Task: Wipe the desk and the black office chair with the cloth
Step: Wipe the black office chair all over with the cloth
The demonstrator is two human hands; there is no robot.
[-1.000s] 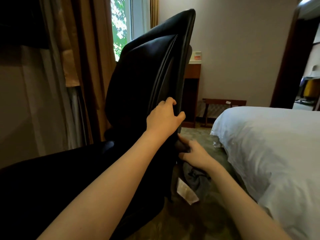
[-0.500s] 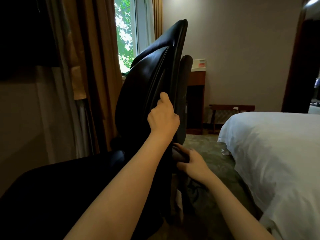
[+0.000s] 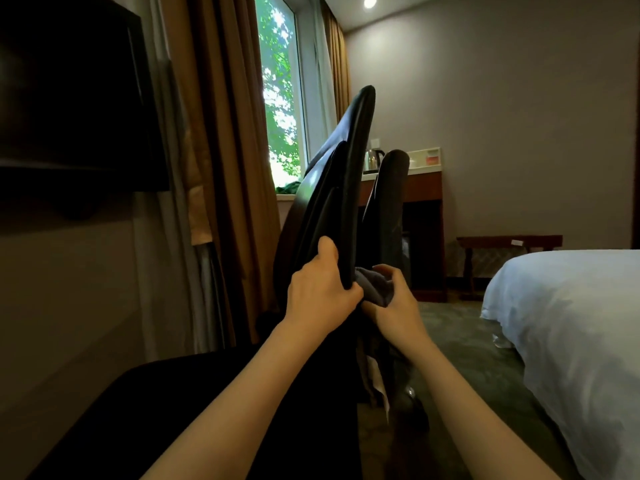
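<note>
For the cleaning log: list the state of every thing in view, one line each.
black office chair: backrest seen edge-on, held at its edge.
left hand: grips the backrest's edge.
right hand: holds the cloth behind the backrest.
cloth: bunched, dark grey.
curtain: drawn open.
ceiling light: on.
television: screen dark.
kettle: upright.
bed: covered in white bedding.

The office chair [image 3: 346,202] is glossy black. The cloth [image 3: 372,287] is dark grey. The bed cover [image 3: 571,323] is plain white. The curtains [image 3: 221,133] are golden brown. The carpet [image 3: 450,327] is dark green with a faint mottled pattern. The cabinet [image 3: 424,190] is reddish brown, the kettle [image 3: 372,160] silver, the wall [image 3: 502,98] plain greyish mauve, and the leaves [image 3: 278,98] outside bright green.
</note>
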